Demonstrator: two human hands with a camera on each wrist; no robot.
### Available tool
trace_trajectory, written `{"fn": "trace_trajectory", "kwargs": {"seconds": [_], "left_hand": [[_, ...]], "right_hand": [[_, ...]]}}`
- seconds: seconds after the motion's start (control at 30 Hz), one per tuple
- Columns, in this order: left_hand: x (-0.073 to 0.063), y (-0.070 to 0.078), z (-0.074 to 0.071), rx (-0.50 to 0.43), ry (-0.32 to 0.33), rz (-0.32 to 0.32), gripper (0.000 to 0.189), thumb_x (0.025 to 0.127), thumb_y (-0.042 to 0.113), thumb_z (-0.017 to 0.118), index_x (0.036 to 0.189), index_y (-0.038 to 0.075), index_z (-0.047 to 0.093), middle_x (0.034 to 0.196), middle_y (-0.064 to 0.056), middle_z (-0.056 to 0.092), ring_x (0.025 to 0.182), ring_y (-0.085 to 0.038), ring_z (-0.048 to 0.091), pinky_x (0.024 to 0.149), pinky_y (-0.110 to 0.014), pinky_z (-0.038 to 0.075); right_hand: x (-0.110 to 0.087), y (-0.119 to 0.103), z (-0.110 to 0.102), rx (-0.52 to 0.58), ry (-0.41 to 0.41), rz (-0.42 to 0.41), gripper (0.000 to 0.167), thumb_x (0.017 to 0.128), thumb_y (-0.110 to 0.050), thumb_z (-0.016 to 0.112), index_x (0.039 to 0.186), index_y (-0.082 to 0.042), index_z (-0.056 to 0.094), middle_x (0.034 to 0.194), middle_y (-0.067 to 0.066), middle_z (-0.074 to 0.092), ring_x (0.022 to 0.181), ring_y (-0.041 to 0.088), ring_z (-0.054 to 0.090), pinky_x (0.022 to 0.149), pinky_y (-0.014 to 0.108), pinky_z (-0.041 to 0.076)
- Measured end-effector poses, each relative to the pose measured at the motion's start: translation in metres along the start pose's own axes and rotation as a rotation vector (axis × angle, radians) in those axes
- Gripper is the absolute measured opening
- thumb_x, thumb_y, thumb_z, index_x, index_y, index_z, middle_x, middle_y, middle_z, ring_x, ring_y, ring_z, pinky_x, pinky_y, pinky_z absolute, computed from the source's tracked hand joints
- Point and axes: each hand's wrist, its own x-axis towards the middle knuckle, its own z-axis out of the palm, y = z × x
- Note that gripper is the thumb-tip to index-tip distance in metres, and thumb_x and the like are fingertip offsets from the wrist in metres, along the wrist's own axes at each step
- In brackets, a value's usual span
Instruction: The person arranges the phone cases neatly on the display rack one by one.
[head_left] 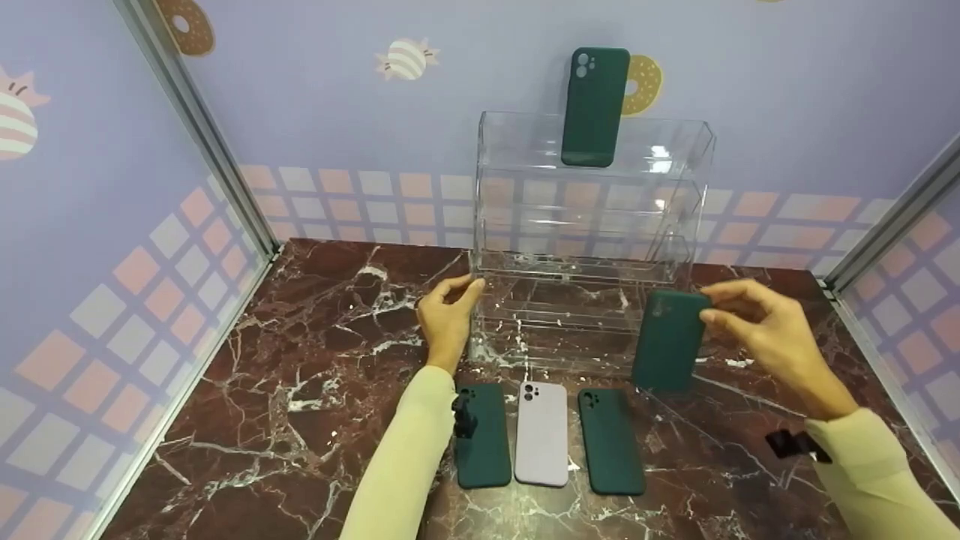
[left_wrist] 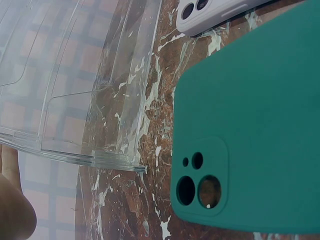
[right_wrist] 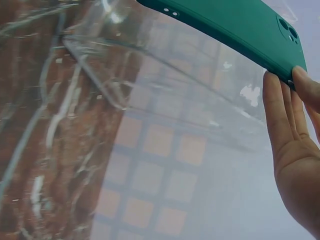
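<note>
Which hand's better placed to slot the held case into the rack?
Right, likely: the right hand pinches the green phone case by the clear tiered rack; the left hand is at its left edge.

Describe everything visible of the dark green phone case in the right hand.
This dark green, rectangular phone case has rounded corners, a matte, rubbery-looking back, camera cutouts near one corner and two small edge holes. It tilts slightly, camera end up, by the lower right of the clear plastic tiered rack; contact is unclear. The right hand pinches its upper right edge.
</note>
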Motion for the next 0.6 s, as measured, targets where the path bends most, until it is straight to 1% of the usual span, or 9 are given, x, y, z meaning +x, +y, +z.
{"fn": "trace_trajectory", "kwargs": {"seconds": [0.07,0.23,0.37,0.5,0.6], "left_hand": [[0.000,0.000,0.000,-0.004,0.003,0.000,0.018,0.087,0.010,0.091,0.102,0.002,0.084,0.091,-0.007,0.080,0.079,-0.015,0.074,0.069,-0.021,0.056],[-0.001,0.001,0.000,0.000,0.009,0.006,0.018,0.086,0.012,0.091,0.100,0.003,0.084,0.091,-0.007,0.080,0.078,-0.013,0.073,0.069,-0.020,0.056],[-0.001,0.000,0.000,0.013,0.008,0.021,0.017,0.086,0.014,0.092,0.099,0.004,0.084,0.091,-0.007,0.080,0.079,-0.014,0.074,0.070,-0.021,0.056],[-0.001,0.000,-0.001,0.025,-0.002,0.011,0.017,0.087,0.014,0.091,0.100,0.005,0.084,0.092,-0.004,0.080,0.080,-0.015,0.074,0.070,-0.022,0.056],[0.000,0.000,-0.001,0.025,-0.006,0.009,0.018,0.087,0.014,0.091,0.101,0.005,0.084,0.092,-0.004,0.080,0.081,-0.016,0.075,0.070,-0.022,0.056]], "right_hand": [[0.010,-0.006,0.000,0.016,0.006,0.000,0.031,0.089,0.013,0.079,0.119,0.009,0.071,0.100,0.009,0.078,0.080,0.006,0.074,0.065,0.019,0.058],[0.033,-0.020,-0.001,0.046,0.020,0.039,0.032,0.091,0.011,0.078,0.121,0.010,0.068,0.103,0.002,0.078,0.087,0.005,0.074,0.076,0.020,0.059],[0.051,-0.030,-0.003,0.051,0.037,0.057,0.033,0.092,0.008,0.078,0.124,0.010,0.067,0.102,-0.003,0.077,0.085,0.008,0.073,0.077,0.020,0.059],[0.070,-0.040,-0.003,0.105,0.057,0.045,0.033,0.093,0.011,0.076,0.124,0.010,0.067,0.102,-0.001,0.077,0.087,0.010,0.074,0.079,0.022,0.059],[0.085,-0.048,-0.002,0.178,0.073,0.032,0.031,0.092,0.013,0.075,0.123,0.008,0.069,0.103,0.003,0.077,0.089,0.011,0.074,0.082,0.023,0.059]]}}
